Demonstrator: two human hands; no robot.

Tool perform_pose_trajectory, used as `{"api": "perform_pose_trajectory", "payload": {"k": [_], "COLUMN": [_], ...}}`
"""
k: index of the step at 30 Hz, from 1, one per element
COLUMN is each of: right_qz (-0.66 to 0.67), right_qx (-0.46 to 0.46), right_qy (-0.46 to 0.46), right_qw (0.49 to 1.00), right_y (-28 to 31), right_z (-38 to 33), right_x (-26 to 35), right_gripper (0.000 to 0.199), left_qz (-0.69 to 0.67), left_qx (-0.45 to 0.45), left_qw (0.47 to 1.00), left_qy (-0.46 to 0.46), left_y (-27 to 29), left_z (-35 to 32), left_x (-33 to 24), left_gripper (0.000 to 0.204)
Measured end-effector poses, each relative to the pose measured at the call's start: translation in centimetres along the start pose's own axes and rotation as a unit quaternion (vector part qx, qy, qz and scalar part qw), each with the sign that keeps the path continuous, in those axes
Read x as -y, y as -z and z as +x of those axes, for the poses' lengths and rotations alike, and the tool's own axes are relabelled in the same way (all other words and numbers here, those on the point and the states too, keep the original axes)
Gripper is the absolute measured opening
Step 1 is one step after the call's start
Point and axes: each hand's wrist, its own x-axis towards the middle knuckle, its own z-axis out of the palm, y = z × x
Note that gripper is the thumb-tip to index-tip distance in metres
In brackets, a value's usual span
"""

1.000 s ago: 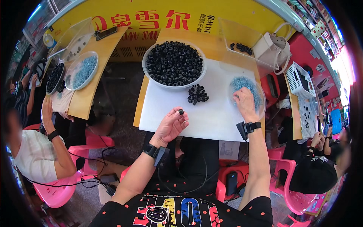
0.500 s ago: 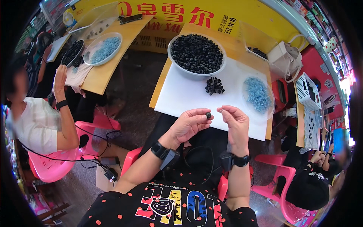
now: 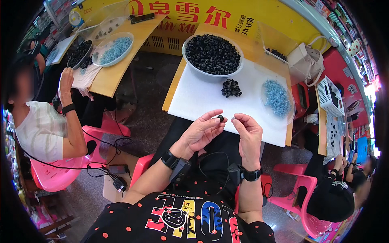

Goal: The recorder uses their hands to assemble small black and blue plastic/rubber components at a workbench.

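Note:
Between the thumb and index finger of my left hand (image 3: 198, 134) is a small round black plastic cap (image 3: 220, 118). My right hand (image 3: 249, 135) pinches a tiny clear piece (image 3: 233, 118), too small to make out well. The two fingertips face each other a short gap apart, above the near edge of a white foam mat (image 3: 190, 102). Farther off on the mat lies a loose pile of black caps (image 3: 231, 88). Behind it stands a translucent bowl (image 3: 207, 77) heaped with more black caps. To the right, small light-blue clear pieces (image 3: 278, 98) fill a shallow round tray.
Under the mat is a wooden table (image 3: 173, 91); a clear box lid and a beige bag (image 3: 306, 60) stand at its far right. A person at the left table (image 3: 111, 79) has similar bowls. Pink chairs (image 3: 298, 182) flank me, and cables (image 3: 117, 182) lie at left.
Both hands have shifted slightly left, and the left fingertips with the cap have risen a little. The gap between the two pieces stays about the same. The view has moved slightly.

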Motion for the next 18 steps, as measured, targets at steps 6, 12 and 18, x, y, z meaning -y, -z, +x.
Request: {"api": "perform_pose_trajectory", "payload": {"k": [6,12,18], "right_qz": [-0.113,-0.306,-0.329], "right_qx": [0.012,0.012,-0.004], "right_qy": [0.027,0.111,0.151], "right_qw": [0.993,0.946,0.932], "right_y": [-0.7,-1.4,-1.5], "right_z": [-0.1,-0.1,-0.1], "right_x": [0.2,0.6,0.1], "right_gripper": [0.015,0.017,0.019], "left_qz": [0.004,0.054,0.099], "left_qx": [-0.03,-0.044,-0.046], "left_qw": [0.999,0.997,0.994], "left_qy": [0.018,-0.013,-0.031], "left_y": [-0.1,-0.4,0.2], "left_z": [0.2,0.3,0.6], "left_x": [-0.1,0.0,0.4], "left_gripper": [0.03,0.028,0.025]}}
